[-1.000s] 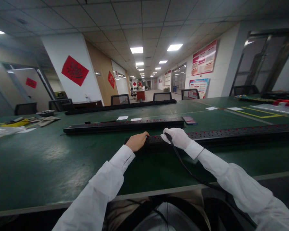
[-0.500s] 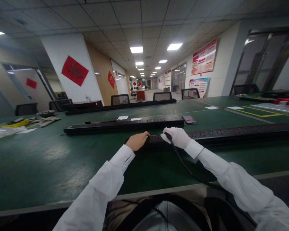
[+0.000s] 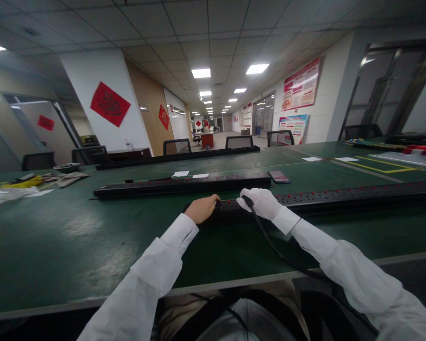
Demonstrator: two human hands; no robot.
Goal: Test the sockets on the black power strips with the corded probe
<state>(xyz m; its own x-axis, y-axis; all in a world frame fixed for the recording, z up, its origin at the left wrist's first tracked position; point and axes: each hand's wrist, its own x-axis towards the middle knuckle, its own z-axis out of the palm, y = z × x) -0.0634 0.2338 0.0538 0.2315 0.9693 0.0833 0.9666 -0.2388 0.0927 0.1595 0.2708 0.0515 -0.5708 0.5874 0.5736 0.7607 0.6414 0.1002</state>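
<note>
A long black power strip (image 3: pixel 326 198) with red-marked sockets lies across the green table (image 3: pixel 92 246). My bare left hand (image 3: pixel 203 208) is closed on the strip near its left end, fingertips over its top. My right hand (image 3: pixel 259 202), in a white glove, grips a black plug whose cable (image 3: pixel 270 241) runs down to the right past the table edge. The plug is held at the strip's top, to the right of my left hand. The glove hides whether its pins sit in a socket.
Behind my hands lies a second black strip (image 3: pixel 181 184), with a phone-like item (image 3: pixel 279 177) at its right end. Farther back is another black bar (image 3: pixel 184 156). Yellow items and plastic (image 3: pixel 24 182) lie at left; paper slips (image 3: pixel 181 174) lie beyond the second strip.
</note>
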